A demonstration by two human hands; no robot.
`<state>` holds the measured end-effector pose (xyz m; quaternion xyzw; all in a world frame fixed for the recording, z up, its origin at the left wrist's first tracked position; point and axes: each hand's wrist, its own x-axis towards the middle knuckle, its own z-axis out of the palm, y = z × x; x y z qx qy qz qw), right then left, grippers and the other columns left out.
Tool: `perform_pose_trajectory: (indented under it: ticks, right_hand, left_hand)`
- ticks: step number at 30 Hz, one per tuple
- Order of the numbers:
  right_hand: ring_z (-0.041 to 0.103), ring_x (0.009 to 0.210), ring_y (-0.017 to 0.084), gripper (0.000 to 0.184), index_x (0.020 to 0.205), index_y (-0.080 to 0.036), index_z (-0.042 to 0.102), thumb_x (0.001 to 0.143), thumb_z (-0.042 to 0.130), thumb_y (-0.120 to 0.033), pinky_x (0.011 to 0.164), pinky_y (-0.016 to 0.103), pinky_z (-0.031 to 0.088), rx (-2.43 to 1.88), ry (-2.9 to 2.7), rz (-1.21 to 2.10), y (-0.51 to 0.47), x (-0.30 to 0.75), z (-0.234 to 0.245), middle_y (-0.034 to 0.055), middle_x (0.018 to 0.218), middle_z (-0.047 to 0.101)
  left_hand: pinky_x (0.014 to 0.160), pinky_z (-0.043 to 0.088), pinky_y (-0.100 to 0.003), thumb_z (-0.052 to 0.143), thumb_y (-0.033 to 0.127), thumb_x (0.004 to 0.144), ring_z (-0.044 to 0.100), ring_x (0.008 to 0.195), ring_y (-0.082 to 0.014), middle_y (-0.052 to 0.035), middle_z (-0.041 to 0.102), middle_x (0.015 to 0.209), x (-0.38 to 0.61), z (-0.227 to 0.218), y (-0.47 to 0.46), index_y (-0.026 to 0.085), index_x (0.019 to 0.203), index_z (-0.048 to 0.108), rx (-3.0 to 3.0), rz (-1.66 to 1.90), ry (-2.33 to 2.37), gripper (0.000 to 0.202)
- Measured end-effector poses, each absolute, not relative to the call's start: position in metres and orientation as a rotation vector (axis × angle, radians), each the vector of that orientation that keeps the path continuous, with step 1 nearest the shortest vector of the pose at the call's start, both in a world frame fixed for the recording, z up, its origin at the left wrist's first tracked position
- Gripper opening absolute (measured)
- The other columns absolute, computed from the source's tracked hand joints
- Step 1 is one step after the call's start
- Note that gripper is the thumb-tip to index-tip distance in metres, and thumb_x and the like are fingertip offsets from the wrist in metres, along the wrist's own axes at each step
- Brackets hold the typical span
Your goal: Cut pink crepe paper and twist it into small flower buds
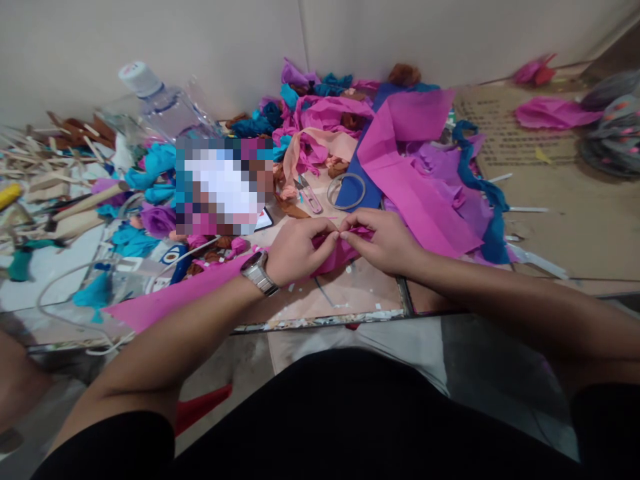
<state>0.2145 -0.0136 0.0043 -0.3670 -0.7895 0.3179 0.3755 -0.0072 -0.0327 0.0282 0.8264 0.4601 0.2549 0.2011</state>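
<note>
Pink strip (343,257) looks pinched between left hand (297,250) and right hand (383,240) fingertips, though they hide the exact fold; I'd keep tension light to avoid tearing.

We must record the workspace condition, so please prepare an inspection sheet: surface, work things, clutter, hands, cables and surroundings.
Surface: light brown worktop with small white scraps; its front edge looks worn.
Work things: bright pink paper-like strip between the hands; pink-handled metal snips and round greyish ring beyond them.
Clutter: crumpled multicoloured paper-like pieces, loose wooden pieces, clear plastic bottle with white cap.
Hands: left hand, wearing a silver metal wristwatch, and right hand; their fingers meet, pinching the strip.
Cables: white cable looping at the left.
Surroundings: pale wall behind; printed brown cardboard at the right.
</note>
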Motion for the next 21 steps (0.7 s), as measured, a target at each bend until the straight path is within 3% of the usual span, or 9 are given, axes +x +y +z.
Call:
perform_pose_trajectory:
  ticks: [5, 12, 21]
  right_hand:
    - [0.074, 0.090, 0.022, 0.008, 0.095, -0.021, 0.076, 0.096, 0.069, -0.025, 0.084, 0.035, 0.055, -0.984, -1.945, 0.944, -0.013, 0.213, 0.003, 0.0036, 0.096, 0.082]
    - [0.068, 0.098, 0.027, 0.010, 0.094, -0.023, 0.069, 0.100, 0.061, -0.021, 0.088, 0.041, 0.049, -1.013, -2.081, 0.826, -0.012, 0.213, -0.002, 0.0056, 0.097, 0.078]
    - [0.068, 0.100, 0.026, 0.006, 0.096, -0.023, 0.074, 0.097, 0.068, -0.026, 0.091, 0.041, 0.048, -0.998, -2.061, 0.827, -0.011, 0.216, -0.001, 0.0053, 0.100, 0.080]
  left_hand:
    - [0.077, 0.049, -0.033, 0.056, 0.034, 0.107, 0.075, 0.085, -0.0216, -0.0076, 0.082, 0.093, -0.008, 0.019, -0.033, 0.019, 0.102, 0.079, 2.531, 0.721, 1.348, 0.028]
    - [0.085, 0.054, -0.033, 0.053, 0.033, 0.110, 0.077, 0.095, -0.0232, -0.0094, 0.082, 0.102, -0.008, 0.014, -0.035, 0.018, 0.112, 0.078, 2.630, 0.753, 1.274, 0.029]
    - [0.079, 0.052, -0.033, 0.056, 0.032, 0.107, 0.077, 0.089, -0.0233, -0.0089, 0.082, 0.097, -0.009, 0.014, -0.032, 0.018, 0.107, 0.080, 2.577, 0.683, 1.344, 0.027]
